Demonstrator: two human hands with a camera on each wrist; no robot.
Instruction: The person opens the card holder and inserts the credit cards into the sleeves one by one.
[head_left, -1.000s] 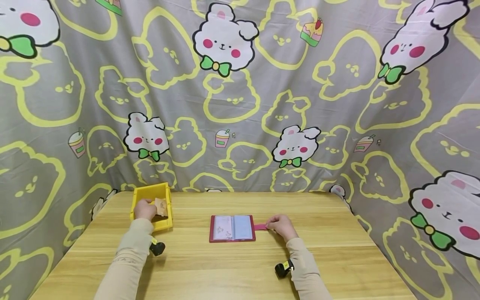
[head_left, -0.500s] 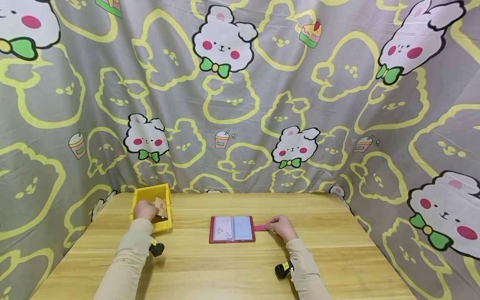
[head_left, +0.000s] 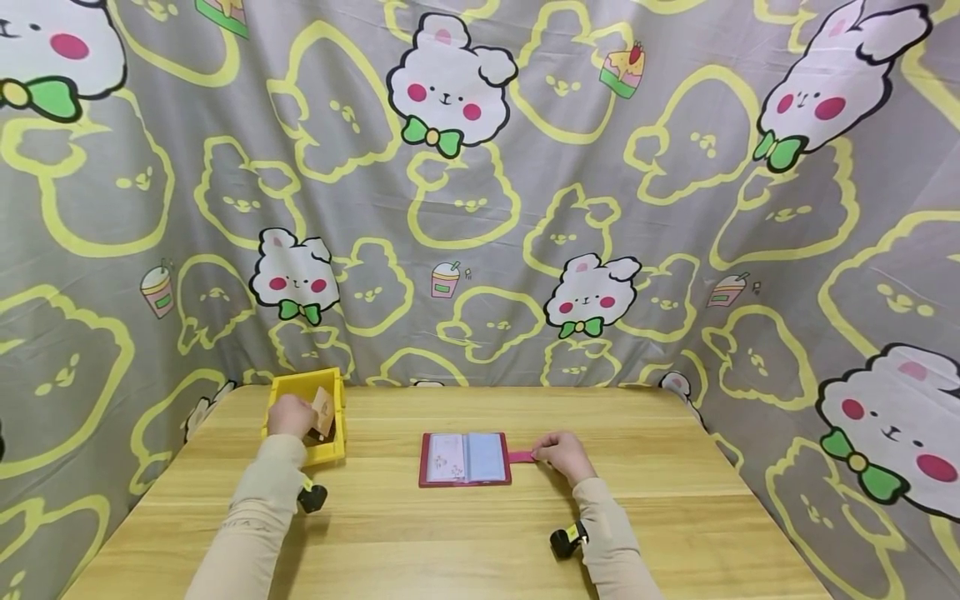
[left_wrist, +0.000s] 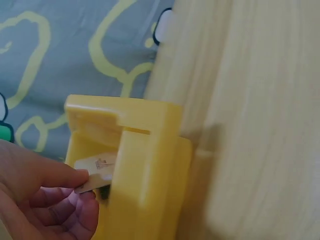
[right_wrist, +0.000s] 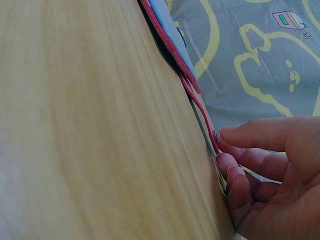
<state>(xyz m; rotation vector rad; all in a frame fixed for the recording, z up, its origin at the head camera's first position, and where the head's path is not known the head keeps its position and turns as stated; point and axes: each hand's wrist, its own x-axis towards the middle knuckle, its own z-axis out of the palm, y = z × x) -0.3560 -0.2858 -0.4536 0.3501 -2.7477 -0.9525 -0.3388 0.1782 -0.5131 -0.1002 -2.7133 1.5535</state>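
A thin tan card [left_wrist: 97, 170] with a small printed mark sits tilted within a yellow bin [head_left: 324, 452], one end between the fingertips of the left hand [head_left: 291, 415]. That hand is closed to a pinch, thumb against forefinger, with the other fingers curled loosely below. The card extends from the fingertips toward the person's right, partly hidden behind the bin wall in the left wrist view. Something dark shows beneath it (too little is visible to say what).

To the right of the bin, well apart from it, a small red-covered booklet [head_left: 486, 458] lies spread flat, a pinkish page on the left and a pale blue one on the right. A narrow pink strap [head_left: 521, 457] runs from its right edge to the right hand [head_left: 566, 455], which is clamped on the strap's end between thumb and fingers. The booklet itself lies just left of that hand, not touching it.

Both wrists, in cream sleeves [head_left: 251, 525], wear small black cameras [head_left: 312, 498]. Everything rests on a wood-grain tabletop [head_left: 450, 542]; behind hangs a grey curtain [head_left: 510, 179] printed with white rabbits and yellow outlines.
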